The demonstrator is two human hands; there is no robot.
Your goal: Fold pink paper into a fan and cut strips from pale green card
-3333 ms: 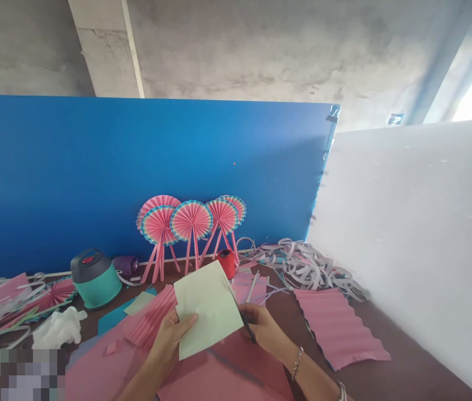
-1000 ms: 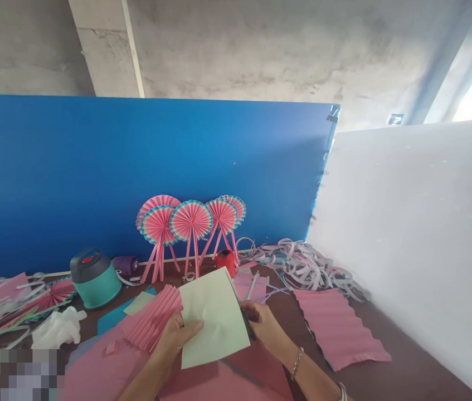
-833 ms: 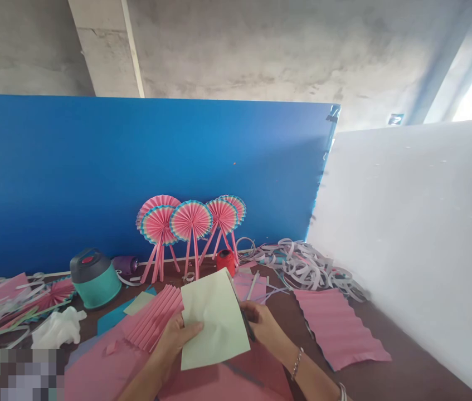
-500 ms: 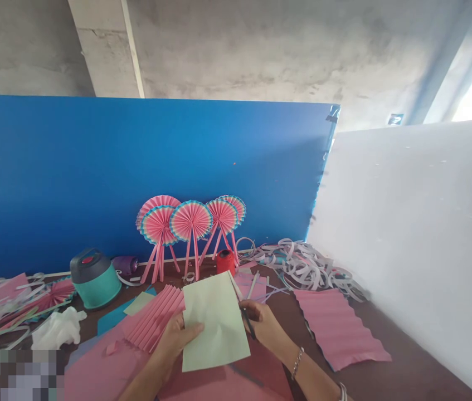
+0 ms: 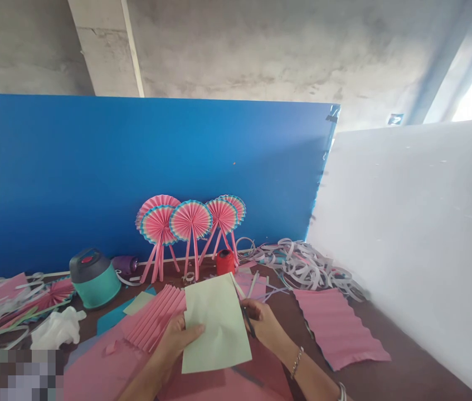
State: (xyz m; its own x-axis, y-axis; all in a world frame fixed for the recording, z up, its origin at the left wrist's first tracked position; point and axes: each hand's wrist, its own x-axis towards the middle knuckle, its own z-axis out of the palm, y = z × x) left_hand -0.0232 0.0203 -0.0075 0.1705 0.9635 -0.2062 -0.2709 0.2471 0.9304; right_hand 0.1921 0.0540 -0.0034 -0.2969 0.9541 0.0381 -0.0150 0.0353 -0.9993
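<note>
My left hand grips the left edge of a pale green sheet of paper, thumb on top. Black-handled scissors are in my right hand, at the sheet's right edge. Their blades lie along that edge near its top corner, partly hidden by the paper. Just left of the sheet is a pleated pink paper. Beneath my hands lie flat pink sheets.
Several pink pleated paper fans lean against the blue panel. A red spool stands before them. Curled paper strips and a wavy pink sheet lie right. A teal-and-black container and crumpled white tissue lie left.
The green sheet has shifted very slightly, its lower right corner a touch lower and further right. Both hands keep their grip, and the surroundings look the same.
</note>
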